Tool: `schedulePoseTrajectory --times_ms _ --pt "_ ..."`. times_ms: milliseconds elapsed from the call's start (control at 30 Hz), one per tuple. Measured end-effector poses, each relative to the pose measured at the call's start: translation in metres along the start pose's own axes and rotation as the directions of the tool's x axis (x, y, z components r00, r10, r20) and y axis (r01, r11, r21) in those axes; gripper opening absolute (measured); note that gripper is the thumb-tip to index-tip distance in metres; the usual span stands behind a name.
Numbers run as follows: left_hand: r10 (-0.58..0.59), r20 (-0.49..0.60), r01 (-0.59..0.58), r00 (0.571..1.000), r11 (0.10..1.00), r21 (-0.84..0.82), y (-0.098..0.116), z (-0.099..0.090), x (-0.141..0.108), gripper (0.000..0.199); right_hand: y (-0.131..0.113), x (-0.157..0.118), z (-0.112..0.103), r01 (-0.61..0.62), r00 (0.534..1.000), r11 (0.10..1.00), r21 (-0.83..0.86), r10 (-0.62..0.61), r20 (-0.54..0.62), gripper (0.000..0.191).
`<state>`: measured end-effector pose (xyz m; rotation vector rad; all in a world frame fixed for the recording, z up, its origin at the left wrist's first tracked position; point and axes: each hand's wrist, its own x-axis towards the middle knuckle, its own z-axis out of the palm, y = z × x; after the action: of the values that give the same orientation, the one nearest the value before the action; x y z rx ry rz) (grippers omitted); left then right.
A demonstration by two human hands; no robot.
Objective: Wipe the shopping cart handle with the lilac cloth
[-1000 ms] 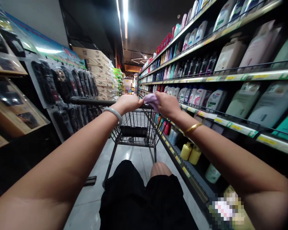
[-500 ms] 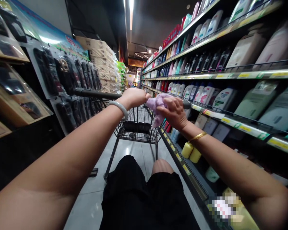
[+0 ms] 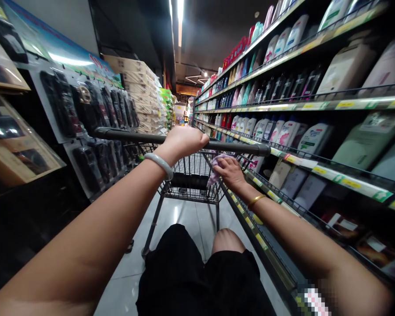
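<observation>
A dark shopping cart (image 3: 191,193) stands right in front of my knees, its long grey handle (image 3: 128,135) crossing the view. My left hand (image 3: 186,141), with a pale bangle at the wrist, is wrapped round the middle of that handle. Below the handle's right part is my right hand (image 3: 231,172), with a gold bangle at the wrist. Its fingers are closed on a lilac cloth (image 3: 214,169), which hangs beside the cart's wire basket. Part of the cloth is hidden by the fingers.
Shelves (image 3: 303,105) of shampoo and lotion bottles run along the right, close to my right arm. At the left hang packaged dark items (image 3: 57,105), with stacked pale boxes (image 3: 136,87) farther on. Grey tiled floor (image 3: 184,217) shows beneath the cart.
My right hand has moved the lilac cloth from on top of the handle to below it, uncovering the handle's right part. My left hand stays on the handle, which sits slightly lower in view.
</observation>
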<state>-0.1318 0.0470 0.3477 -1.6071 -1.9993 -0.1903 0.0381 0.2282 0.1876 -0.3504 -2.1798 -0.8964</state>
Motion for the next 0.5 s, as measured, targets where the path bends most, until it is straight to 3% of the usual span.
schedulePoseTrajectory --times_ms 100,200,300,433,500 --pt "0.006 0.009 -0.006 1.000 1.000 -0.004 0.000 0.000 0.001 0.068 -0.001 0.006 -0.002 0.040 0.998 0.999 0.017 -0.040 -0.047 0.015" --pt "-0.028 -0.003 0.028 1.000 0.999 -0.025 -0.002 0.002 0.003 0.066 0.005 0.015 -0.008 -0.036 0.992 0.999 0.022 0.039 -0.120 0.018" --pt "-0.065 -0.018 0.065 0.998 0.997 -0.041 -0.003 0.004 0.005 0.064 0.005 0.018 -0.005 -0.083 0.992 0.996 0.026 0.085 -0.090 0.020" --pt "-0.080 -0.009 0.079 0.997 0.996 -0.045 -0.004 0.005 0.004 0.065 -0.002 0.016 0.000 0.032 0.999 0.998 0.050 -0.032 0.002 0.019" --pt "-0.076 -0.009 0.075 0.997 0.996 -0.044 -0.004 0.005 0.003 0.066 -0.001 0.016 -0.001 0.028 1.000 0.998 0.063 -0.028 -0.001 0.020"
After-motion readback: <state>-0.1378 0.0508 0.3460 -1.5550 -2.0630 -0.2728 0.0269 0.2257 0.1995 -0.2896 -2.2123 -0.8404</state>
